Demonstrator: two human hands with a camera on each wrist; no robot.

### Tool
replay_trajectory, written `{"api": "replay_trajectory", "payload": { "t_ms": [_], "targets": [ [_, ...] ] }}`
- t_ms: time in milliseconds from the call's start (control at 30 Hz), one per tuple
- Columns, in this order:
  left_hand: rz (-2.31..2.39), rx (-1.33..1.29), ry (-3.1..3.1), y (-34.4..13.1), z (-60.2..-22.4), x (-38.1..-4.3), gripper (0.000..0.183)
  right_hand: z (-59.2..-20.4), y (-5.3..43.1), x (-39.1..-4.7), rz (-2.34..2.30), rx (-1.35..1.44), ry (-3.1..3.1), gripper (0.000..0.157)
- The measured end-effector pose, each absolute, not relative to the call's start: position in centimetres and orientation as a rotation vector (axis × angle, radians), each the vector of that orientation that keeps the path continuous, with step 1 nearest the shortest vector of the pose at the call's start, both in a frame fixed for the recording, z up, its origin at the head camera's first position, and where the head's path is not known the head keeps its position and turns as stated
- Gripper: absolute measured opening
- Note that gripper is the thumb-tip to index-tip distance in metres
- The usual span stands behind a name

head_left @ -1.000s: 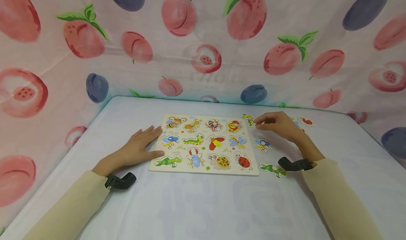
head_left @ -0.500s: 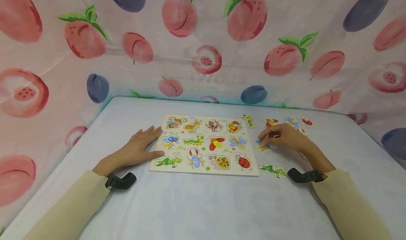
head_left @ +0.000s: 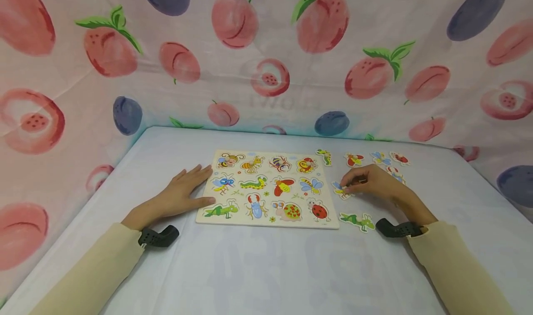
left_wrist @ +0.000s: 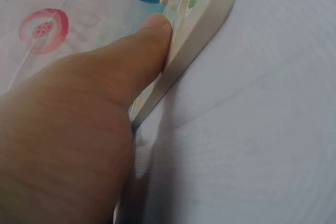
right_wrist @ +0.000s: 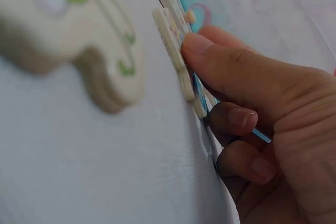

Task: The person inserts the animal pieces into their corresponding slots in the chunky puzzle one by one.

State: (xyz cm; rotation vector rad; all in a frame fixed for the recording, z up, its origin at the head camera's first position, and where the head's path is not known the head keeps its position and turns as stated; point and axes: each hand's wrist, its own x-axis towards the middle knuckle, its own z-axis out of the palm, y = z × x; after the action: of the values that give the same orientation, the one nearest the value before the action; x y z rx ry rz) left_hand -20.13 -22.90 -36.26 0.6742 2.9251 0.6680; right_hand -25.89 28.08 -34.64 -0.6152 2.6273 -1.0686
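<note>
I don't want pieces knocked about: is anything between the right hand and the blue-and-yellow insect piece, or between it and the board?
Nothing visible. The right hand holds the insect piece itself, and no other piece lies between that and the board. The grasshopper piece lies toward the front, off that path.

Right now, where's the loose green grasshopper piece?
In the head view, the loose grasshopper piece lies on the white table, just right of the puzzle board's lower right corner and below the right hand.

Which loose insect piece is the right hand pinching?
The blue-and-yellow piece between the loose caterpillar and grasshopper; the right hand pinches only this one.
</note>
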Motion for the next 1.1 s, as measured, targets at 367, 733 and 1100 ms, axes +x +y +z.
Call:
{"api": "replay_trajectory", "payload": {
  "t_ms": [367, 733, 1100],
  "targets": [
    [0.675, 0.683, 2.918, -22.81, -36.22, -20.13, 0.091, -34.81, 28.26, -25.6, -1.085, -0.597, 2.662, 0.017],
    [0.67, 0.674, 2.931, -22.93, -36.39, -20.1, 0.091, -35.05, 28.08, -25.58, -1.094, -0.589, 2.662, 0.019],
    [0.678, 0.677, 2.928, -22.89, -36.27, -20.02, 0.091, -34.63, 27.76, -25.27, -1.076, -0.547, 2.708, 0.024]
  ]
}}
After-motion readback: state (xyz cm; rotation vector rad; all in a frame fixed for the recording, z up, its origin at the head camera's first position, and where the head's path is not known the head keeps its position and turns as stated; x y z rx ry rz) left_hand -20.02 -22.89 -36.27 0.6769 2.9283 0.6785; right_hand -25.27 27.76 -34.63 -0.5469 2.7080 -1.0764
